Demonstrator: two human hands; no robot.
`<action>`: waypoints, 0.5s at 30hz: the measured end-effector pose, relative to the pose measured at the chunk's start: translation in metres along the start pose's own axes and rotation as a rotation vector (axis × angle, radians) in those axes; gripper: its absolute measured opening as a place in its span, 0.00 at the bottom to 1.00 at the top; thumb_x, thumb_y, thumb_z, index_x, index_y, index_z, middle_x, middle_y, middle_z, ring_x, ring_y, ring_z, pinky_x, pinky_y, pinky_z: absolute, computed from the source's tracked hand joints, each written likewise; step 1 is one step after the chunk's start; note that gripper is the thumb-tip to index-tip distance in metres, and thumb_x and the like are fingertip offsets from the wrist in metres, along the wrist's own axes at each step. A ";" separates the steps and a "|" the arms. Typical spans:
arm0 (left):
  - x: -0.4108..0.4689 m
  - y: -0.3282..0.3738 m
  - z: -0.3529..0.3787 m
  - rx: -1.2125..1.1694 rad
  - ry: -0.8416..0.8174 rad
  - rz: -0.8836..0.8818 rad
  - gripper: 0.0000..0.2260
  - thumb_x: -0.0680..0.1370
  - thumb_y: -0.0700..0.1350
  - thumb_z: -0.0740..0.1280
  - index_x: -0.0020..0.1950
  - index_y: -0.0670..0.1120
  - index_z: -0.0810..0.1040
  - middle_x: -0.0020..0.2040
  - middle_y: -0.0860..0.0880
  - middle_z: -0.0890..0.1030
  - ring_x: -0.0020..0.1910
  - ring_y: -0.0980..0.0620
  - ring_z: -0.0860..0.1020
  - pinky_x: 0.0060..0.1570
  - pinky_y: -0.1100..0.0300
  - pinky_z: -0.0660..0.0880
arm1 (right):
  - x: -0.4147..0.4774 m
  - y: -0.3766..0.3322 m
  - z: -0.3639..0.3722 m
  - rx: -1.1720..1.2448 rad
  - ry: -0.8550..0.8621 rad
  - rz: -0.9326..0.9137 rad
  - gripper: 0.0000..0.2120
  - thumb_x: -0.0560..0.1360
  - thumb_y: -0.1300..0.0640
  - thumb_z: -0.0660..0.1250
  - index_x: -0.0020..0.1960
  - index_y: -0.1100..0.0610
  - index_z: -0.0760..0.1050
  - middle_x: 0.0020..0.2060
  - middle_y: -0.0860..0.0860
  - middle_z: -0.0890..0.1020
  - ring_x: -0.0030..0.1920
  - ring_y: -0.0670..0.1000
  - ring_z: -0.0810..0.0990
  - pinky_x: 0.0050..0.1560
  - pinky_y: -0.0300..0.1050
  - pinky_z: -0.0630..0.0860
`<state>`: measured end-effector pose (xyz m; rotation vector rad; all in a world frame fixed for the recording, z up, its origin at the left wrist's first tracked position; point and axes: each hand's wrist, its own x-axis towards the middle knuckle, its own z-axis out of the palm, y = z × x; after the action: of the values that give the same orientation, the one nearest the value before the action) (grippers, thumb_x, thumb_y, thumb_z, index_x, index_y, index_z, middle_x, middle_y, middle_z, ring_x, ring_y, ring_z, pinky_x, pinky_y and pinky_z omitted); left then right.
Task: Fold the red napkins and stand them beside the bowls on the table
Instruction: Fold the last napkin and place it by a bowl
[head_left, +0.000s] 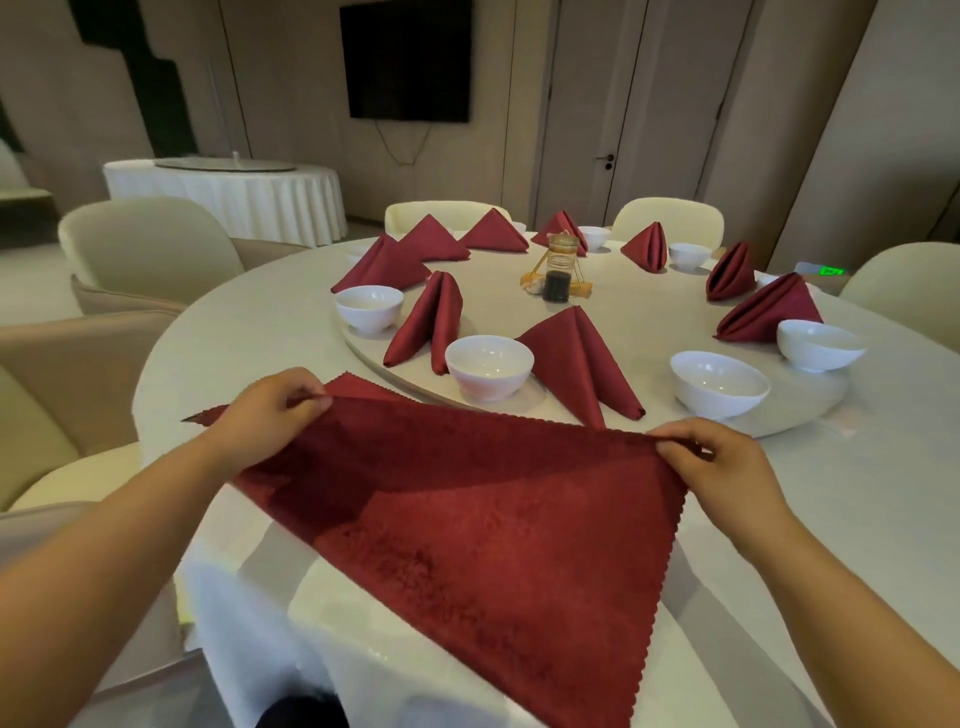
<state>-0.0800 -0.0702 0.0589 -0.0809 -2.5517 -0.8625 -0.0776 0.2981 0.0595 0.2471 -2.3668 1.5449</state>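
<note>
A flat red napkin (493, 530) is stretched over the near edge of the round table (239, 332), one corner hanging off the front. My left hand (270, 410) pinches its far left edge. My right hand (722, 462) pinches its far right corner. Several folded red napkins stand round the turntable, the nearest one (576, 358) between a white bowl (489, 366) and another white bowl (719, 384). A second folded napkin (428, 322) stands beside the left bowl (369, 307).
A glass jar on a gold stand (558, 273) sits mid-table. More bowls line the turntable rim (810, 415). Cream chairs (140, 249) surround the table. A second clothed table (234, 192) stands at the back left.
</note>
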 end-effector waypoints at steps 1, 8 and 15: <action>-0.005 0.006 -0.009 -0.014 0.015 -0.009 0.14 0.76 0.35 0.65 0.34 0.50 0.70 0.34 0.54 0.74 0.35 0.54 0.73 0.37 0.76 0.65 | 0.001 -0.006 -0.001 0.023 0.025 -0.009 0.16 0.74 0.69 0.62 0.36 0.50 0.76 0.35 0.44 0.79 0.30 0.35 0.75 0.31 0.26 0.70; -0.043 0.052 -0.094 -0.199 0.168 -0.041 0.11 0.77 0.40 0.64 0.34 0.48 0.76 0.24 0.58 0.77 0.26 0.66 0.73 0.29 0.77 0.66 | 0.007 -0.069 -0.008 0.050 0.080 -0.152 0.10 0.76 0.66 0.62 0.39 0.55 0.76 0.25 0.41 0.78 0.22 0.39 0.73 0.20 0.30 0.67; -0.114 0.116 -0.192 -0.782 0.291 -0.066 0.15 0.69 0.60 0.69 0.30 0.50 0.81 0.25 0.56 0.78 0.24 0.61 0.76 0.34 0.62 0.73 | 0.000 -0.177 -0.016 0.198 0.254 -0.408 0.06 0.76 0.63 0.63 0.44 0.54 0.75 0.30 0.40 0.75 0.27 0.32 0.72 0.34 0.26 0.68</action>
<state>0.1198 -0.0808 0.2108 -0.0974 -1.8338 -1.7071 -0.0214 0.2406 0.2175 0.5092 -1.8332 1.5052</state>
